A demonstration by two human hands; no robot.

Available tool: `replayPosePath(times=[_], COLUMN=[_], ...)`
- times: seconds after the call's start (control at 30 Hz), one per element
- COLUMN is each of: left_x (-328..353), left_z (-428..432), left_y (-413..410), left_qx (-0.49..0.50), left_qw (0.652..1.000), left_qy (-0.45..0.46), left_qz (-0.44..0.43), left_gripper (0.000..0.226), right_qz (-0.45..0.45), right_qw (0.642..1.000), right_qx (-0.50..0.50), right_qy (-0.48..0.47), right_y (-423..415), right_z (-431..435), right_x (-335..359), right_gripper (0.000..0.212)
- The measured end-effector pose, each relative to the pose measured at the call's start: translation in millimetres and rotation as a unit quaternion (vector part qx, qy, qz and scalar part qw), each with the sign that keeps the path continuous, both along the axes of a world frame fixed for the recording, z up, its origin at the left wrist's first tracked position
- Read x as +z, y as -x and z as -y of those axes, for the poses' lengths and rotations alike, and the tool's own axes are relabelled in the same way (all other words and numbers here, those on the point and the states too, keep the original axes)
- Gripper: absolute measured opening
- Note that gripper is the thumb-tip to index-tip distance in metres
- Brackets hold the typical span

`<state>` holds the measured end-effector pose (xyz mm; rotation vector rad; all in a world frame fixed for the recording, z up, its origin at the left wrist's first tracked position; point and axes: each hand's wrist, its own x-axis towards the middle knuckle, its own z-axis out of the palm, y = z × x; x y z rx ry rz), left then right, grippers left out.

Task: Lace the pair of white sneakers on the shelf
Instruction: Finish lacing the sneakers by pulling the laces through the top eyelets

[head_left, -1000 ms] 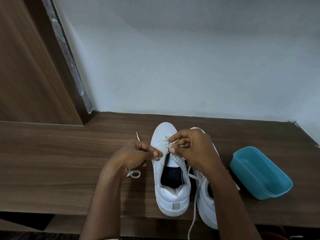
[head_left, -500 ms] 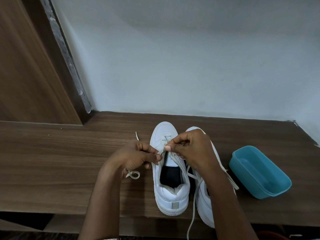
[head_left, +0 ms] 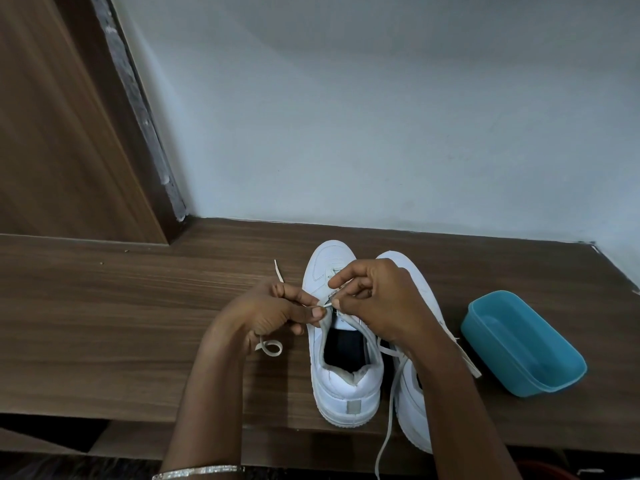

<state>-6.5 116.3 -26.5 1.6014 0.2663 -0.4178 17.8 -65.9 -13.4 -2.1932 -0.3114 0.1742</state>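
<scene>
Wall [head_left: 381,116]: pale and plain, closing off the shelf at the back.
Shelf [head_left: 138,323]: dark wood-grain board that carries everything, so both hands are free to work.
Panel [head_left: 52,133]: brown wood, upright at the far left.
Tub [head_left: 491,362]: blue, on the shelf to the right of the shoes and apart from them; nothing shows in it.
Left sneaker [head_left: 346,393]: white, toe to the wall and heel to the person, so its eyelets face up under the fingers. Judged to be the one being laced, with only the front rows done.
Right sneaker [head_left: 412,420]: just beside the first, partly under the right forearm, its own lace hanging loose over the shelf edge.
Right hand [head_left: 381,299]: arched over the left sneaker's throat, wrist raised, fingers curled, thumb and forefinger pinching the lace at an eyelet, probably to guide it through.
Left hand [head_left: 273,310]: beside that sneaker's left flank, fingers curled, thumb and forefinger gripping the lace close to the right hand's fingertips.
Lace [head_left: 272,348]: white; slack loops out below the left hand, and one tip pokes up above it.
</scene>
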Motion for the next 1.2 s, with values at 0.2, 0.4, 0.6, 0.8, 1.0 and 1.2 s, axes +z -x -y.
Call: replayPosePath(times=[0.2, 0.4, 0.6, 0.8, 1.0, 1.2], left_x=[-5, -7, -10, -12, -10, -3], left_z=[-3, -7, -11, -4, -9, -16], left_y=[-2, -2, -3, -4, -5, -10], left_qx=[-0.004, -0.013, -0.028, -0.002, 0.031, 0.054], left_qw=[1.000, 1.000, 1.000, 0.998, 0.993, 0.977], left_qy=[0.008, 0.013, 0.011, -0.007, -0.055, -0.107], left_qz=[-0.006, -0.006, -0.008, 0.058, 0.098, 0.177], left_gripper=[0.016, 0.007, 0.016, 0.008, 0.007, 0.008], right_qz=[0.048, 0.069, 0.084, 0.032, 0.055, 0.087], right_qw=[0.997, 0.995, 0.989, 0.996, 0.997, 0.996], right_qx=[-0.036, -0.050, 0.000, 0.044, 0.041, -0.005], right_qy=[0.044, 0.060, 0.124, 0.070, 0.037, -0.018], right_y=[2, 4, 4, 1, -6, -5], right_z=[-9, -12, -10, 3, 8, 8], right_x=[-2, -3, 3, 5, 0, 4], right_gripper=[0.017, 0.019, 0.017, 0.023, 0.023, 0.002])
